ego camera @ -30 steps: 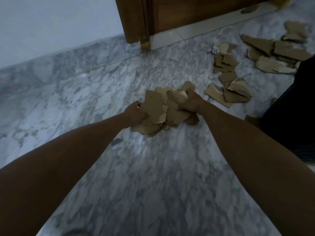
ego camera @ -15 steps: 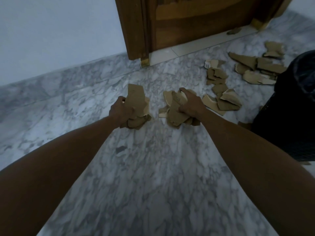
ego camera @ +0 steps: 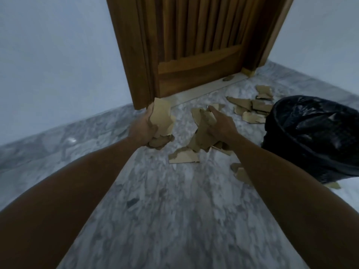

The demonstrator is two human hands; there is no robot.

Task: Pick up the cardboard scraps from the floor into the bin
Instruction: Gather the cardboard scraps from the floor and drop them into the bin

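I look down along two bare forearms over a grey-veined marble floor (ego camera: 174, 220). My left hand (ego camera: 142, 131) has its fingers curled around a bundle of cardboard scraps (ego camera: 162, 121), held upright, its top overlapping the foot of the wooden door (ego camera: 194, 55) in this view. My right hand (ego camera: 219, 125) grips a second bundle of cardboard scraps (ego camera: 203, 133), fingers wrapped over the top, the pieces hanging down beneath the palm.

The bin (ego camera: 314, 138), lined with a black plastic bag, stands to the right of my right hand, near it but not touching. Just left of the bin, under my right forearm, a few loose scraps (ego camera: 240, 173) lie on the floor. Further left, below my right hand, one flat scrap (ego camera: 183, 157) rests on the marble; I cannot tell whether it touches the hanging bundle. Beyond the bin, between it and the door, a scattered cluster of scraps (ego camera: 252, 109) lies on the floor. One small scrap (ego camera: 228, 78) sits on the pale threshold strip at the door's base. Pale walls (ego camera: 58, 55) flank the door.
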